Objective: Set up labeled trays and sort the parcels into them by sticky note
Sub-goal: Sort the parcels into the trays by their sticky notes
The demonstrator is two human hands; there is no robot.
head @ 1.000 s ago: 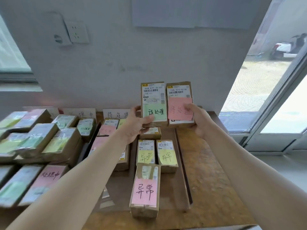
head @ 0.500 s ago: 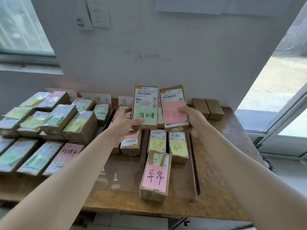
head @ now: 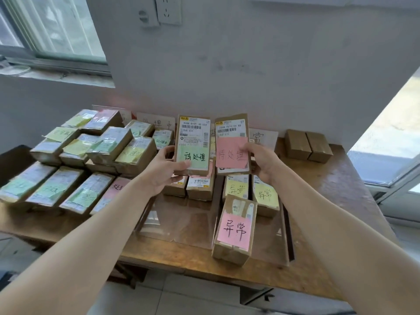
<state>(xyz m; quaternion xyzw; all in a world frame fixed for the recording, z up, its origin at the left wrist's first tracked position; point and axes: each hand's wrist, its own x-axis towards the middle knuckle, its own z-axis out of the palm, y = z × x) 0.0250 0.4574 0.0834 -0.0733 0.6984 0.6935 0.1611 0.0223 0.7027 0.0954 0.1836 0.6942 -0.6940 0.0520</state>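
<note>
Left hand (head: 162, 171) grips green-note parcel (head: 192, 145), right hand (head: 263, 164) grips pink-note parcel (head: 231, 144); both upright above tabletop (head: 341, 178), notes facing camera, likely for reading before sorting.

wall socket (head: 169, 10), window (head: 52, 28), wooden table (head: 345, 178)

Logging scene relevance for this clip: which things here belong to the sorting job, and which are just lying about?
Part of the job: green-note parcel in the left hand; pink-note parcel in the right hand; stacked parcels; clear tray; label card.
Lying about: two plain brown boxes; wall socket; window.
</note>
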